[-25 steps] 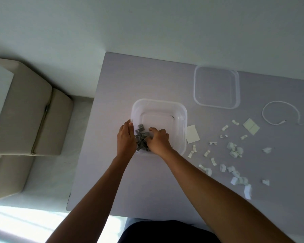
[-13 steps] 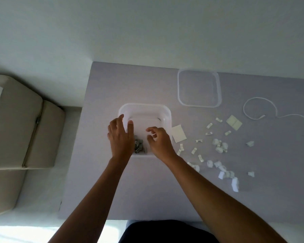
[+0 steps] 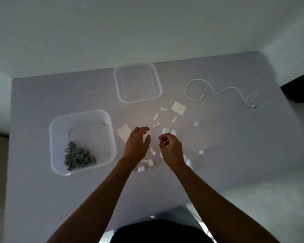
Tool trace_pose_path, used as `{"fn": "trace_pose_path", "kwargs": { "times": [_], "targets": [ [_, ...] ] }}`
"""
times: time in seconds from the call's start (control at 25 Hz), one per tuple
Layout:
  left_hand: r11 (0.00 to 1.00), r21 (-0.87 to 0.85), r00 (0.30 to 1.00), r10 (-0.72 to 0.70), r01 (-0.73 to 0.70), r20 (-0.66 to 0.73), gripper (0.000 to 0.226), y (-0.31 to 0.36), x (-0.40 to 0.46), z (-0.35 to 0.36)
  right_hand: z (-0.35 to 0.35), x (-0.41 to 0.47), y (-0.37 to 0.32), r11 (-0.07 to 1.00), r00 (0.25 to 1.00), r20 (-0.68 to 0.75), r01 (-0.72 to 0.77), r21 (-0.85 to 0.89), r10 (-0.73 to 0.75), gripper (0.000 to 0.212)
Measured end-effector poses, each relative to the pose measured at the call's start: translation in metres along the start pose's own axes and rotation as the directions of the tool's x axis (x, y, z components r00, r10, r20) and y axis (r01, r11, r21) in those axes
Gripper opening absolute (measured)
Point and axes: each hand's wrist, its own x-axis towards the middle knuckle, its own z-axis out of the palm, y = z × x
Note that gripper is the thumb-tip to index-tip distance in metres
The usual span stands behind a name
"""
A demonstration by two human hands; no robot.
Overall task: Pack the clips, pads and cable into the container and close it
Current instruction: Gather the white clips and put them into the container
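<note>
grey table (image 3: 235, 155): both hands (image 3: 136, 146) (image 3: 171, 149) over white clips (image 3: 155, 118), container (image 3: 60, 165) left.

Worktop: pale grey rectangular worktop (image 3: 235, 155), matte, far edge against a white wall.
Left side: clear square plastic container (image 3: 111, 137), open, resting flat.
Far middle: clear square plastic lid (image 3: 158, 81), lying flat, apart from the container.
Far right: thin white cable (image 3: 209, 84), loosely curled, both plugs on the surface.
Middle: small white plastic clips (image 3: 155, 117) scattered loosely; some hidden under the hands.
Among the clips: two cream square adhesive pads (image 3: 178, 108), one near the cable, one just beside the container.
</note>
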Motion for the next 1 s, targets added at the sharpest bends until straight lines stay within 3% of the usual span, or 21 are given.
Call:
{"fn": "trace_pose_path", "kwargs": {
  "times": [0.24, 0.44, 0.64, 0.76, 0.84, 0.88, 0.92, 0.96, 1.0],
  "targets": [
    [0.989, 0.147, 0.974, -0.014, -0.019, 0.224, 0.039, 0.019, 0.029, 0.077, -0.040, 0.027, 0.064, 0.994, 0.996, -0.003, -0.087, -0.071, 0.087, 0.028],
    [0.957, 0.289, 0.977, -0.084, 0.024, 0.196, 0.045, 0.017, 0.050, 0.107, -0.042, 0.070, 0.084, 0.995, 0.998, 0.054, 0.023, -0.097, -0.018, 0.025],
    [0.949, 0.314, 0.988, -0.028, -0.020, 0.149, 0.026, 0.012, 0.059, 0.120, -0.033, 0.093, 0.102, 0.989, 0.985, 0.155, 0.092, -0.120, -0.073, 0.022],
    [0.951, 0.308, 0.989, -0.043, -0.002, 0.140, 0.026, 0.012, 0.055, 0.120, -0.033, 0.092, 0.106, 0.991, 0.990, 0.126, 0.078, -0.112, -0.064, 0.020],
    [0.980, 0.139, 0.981, -0.160, 0.144, 0.111, 0.026, 0.016, 0.054, 0.119, -0.040, 0.091, 0.104, 1.000, 0.998, 0.062, -0.005, 0.011, 0.004, 0.017],
    [0.964, -0.023, 0.959, -0.261, 0.265, 0.108, 0.023, 0.020, 0.055, 0.117, -0.045, 0.092, 0.102, 0.989, 0.995, 0.045, -0.097, 0.115, 0.092, 0.016],
    [0.886, -0.243, 0.918, -0.370, 0.395, 0.142, 0.018, 0.025, 0.055, 0.113, -0.051, 0.094, 0.100, 0.943, 0.976, 0.059, -0.216, 0.254, 0.208, 0.014],
    [0.716, -0.484, 0.862, -0.451, 0.504, 0.230, 0.017, 0.031, 0.055, 0.109, -0.058, 0.095, 0.099, 0.838, 0.938, 0.110, -0.342, 0.424, 0.328, 0.012],
    [0.484, -0.662, 0.806, -0.481, 0.573, 0.345, 0.023, 0.036, 0.054, 0.104, -0.065, 0.095, 0.099, 0.675, 0.888, 0.187, -0.443, 0.590, 0.420, 0.014]
  ]
}}
